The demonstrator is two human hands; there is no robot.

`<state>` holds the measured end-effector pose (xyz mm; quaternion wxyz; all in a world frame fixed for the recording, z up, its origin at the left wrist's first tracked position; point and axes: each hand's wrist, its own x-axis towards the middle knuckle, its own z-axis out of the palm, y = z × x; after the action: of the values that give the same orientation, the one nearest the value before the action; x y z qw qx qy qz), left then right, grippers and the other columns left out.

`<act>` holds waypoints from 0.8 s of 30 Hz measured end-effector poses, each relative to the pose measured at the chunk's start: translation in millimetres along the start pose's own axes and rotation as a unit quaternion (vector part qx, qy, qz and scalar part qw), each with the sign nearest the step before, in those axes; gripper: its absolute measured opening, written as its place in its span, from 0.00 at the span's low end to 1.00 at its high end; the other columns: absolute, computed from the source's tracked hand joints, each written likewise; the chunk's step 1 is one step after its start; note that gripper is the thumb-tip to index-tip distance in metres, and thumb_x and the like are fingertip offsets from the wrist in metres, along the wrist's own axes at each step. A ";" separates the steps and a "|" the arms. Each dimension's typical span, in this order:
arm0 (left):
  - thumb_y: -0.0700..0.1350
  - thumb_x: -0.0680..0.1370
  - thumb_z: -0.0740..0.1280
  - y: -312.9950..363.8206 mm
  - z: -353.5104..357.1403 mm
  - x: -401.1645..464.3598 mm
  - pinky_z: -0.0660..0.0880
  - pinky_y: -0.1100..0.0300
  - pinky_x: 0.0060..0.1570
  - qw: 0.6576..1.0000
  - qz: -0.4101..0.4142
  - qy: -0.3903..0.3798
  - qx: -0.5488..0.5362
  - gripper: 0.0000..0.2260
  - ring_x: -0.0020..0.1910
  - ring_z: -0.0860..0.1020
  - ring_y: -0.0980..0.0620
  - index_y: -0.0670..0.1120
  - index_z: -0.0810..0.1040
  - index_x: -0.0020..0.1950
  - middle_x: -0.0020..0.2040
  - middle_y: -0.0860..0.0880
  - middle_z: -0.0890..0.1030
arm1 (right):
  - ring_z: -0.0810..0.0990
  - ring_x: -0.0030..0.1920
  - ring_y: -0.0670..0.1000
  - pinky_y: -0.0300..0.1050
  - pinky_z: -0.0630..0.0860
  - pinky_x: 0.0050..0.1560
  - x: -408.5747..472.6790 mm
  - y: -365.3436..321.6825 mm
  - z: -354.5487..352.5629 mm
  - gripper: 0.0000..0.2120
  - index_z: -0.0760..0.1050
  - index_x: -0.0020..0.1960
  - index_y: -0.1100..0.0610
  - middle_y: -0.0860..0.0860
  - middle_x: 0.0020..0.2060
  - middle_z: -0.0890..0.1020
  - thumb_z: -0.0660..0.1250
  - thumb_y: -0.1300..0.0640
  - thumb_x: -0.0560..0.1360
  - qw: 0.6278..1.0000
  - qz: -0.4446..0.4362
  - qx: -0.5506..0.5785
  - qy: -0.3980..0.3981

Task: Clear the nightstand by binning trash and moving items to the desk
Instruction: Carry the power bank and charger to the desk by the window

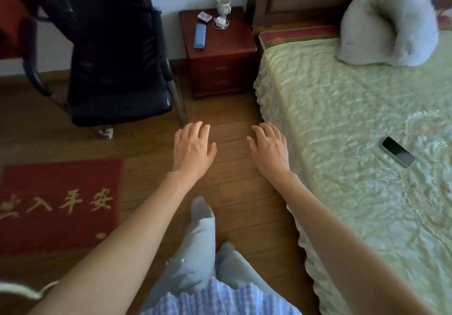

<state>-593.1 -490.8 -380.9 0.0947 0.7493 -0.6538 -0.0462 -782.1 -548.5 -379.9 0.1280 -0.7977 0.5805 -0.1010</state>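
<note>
A dark red wooden nightstand (234,38) stands ahead against the wall, between a chair and the bed. On its top lie a blue case (200,36), a small crumpled packet (204,16), a white charger with coiled cable (221,22) and a white mug (223,6) at the back. My left hand (193,147) and my right hand (269,146) hover palm-down over the wooden floor, well short of the nightstand. Both are empty with fingers spread.
A black mesh office chair (117,70) stands left of the nightstand, in front of a red desk edge (9,21). The bed with a green quilt (354,131) fills the right side, carrying a grey pillow (389,23) and a phone (398,151). A red doormat (61,204) lies on the floor at left.
</note>
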 end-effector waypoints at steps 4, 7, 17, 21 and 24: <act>0.50 0.78 0.63 -20.4 5.3 55.1 0.67 0.46 0.65 1.000 -0.002 -0.005 0.006 0.22 0.66 0.70 0.43 0.41 0.70 0.68 0.67 0.41 0.73 | 0.64 0.72 0.56 0.54 0.61 0.70 59.8 -7.0 10.6 0.19 0.70 0.68 0.59 0.55 0.67 0.73 0.58 0.51 0.80 1.000 -0.002 0.001 -0.010; 0.50 0.78 0.63 -44.2 4.5 103.8 0.67 0.46 0.65 1.000 -0.002 -0.002 0.001 0.22 0.66 0.70 0.43 0.42 0.70 0.68 0.67 0.41 0.73 | 0.64 0.72 0.56 0.54 0.61 0.71 113.5 -16.7 14.4 0.20 0.70 0.68 0.58 0.55 0.68 0.72 0.58 0.50 0.80 1.000 -0.004 0.004 -0.004; 0.50 0.78 0.63 -89.3 5.6 238.6 0.68 0.46 0.64 1.000 0.003 -0.004 -0.003 0.21 0.65 0.72 0.43 0.42 0.70 0.67 0.65 0.41 0.74 | 0.64 0.72 0.55 0.55 0.61 0.71 250.2 -31.9 24.0 0.20 0.70 0.69 0.59 0.55 0.67 0.73 0.58 0.50 0.80 1.000 0.010 0.011 -0.005; 0.50 0.78 0.63 -89.0 17.6 280.7 0.69 0.46 0.64 1.000 -0.001 -0.016 -0.007 0.21 0.65 0.71 0.43 0.41 0.70 0.68 0.65 0.41 0.74 | 0.66 0.71 0.56 0.55 0.63 0.70 291.0 -22.9 29.6 0.20 0.71 0.67 0.59 0.56 0.66 0.75 0.59 0.51 0.80 1.000 0.001 0.010 -0.007; 0.49 0.77 0.63 -85.5 26.3 318.2 0.69 0.46 0.64 1.000 -0.010 -0.017 -0.012 0.21 0.65 0.72 0.43 0.41 0.70 0.68 0.65 0.41 0.74 | 0.67 0.71 0.56 0.55 0.63 0.70 332.1 -8.6 29.7 0.20 0.71 0.67 0.59 0.55 0.65 0.75 0.59 0.51 0.80 1.000 -0.006 0.008 -0.010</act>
<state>-470.3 -796.6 -406.5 0.0923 0.7537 -0.6472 -0.0675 -663.7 -859.5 -401.0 0.1392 -0.8009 0.5739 -0.0985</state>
